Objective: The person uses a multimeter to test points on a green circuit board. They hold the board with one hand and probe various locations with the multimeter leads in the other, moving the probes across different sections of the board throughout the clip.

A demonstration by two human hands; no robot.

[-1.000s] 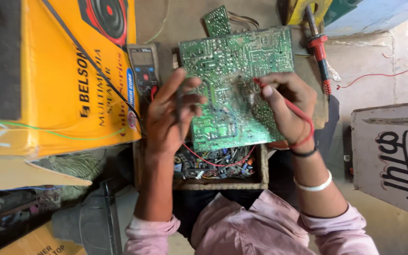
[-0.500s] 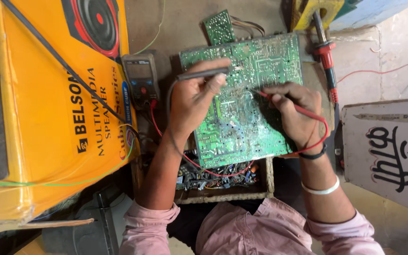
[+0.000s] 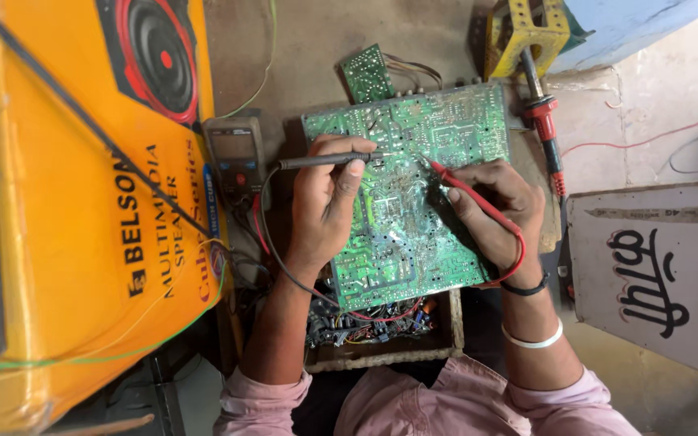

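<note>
Probing green circuit board (image 3: 414,194) with black probe (image 3: 325,161), red probe (image 3: 470,194)

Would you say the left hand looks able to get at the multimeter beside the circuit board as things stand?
Probably yes: the multimeter lies just left of the left hand, with only leads between. But that hand is holding the black probe, so it would have to put it down first.
</note>
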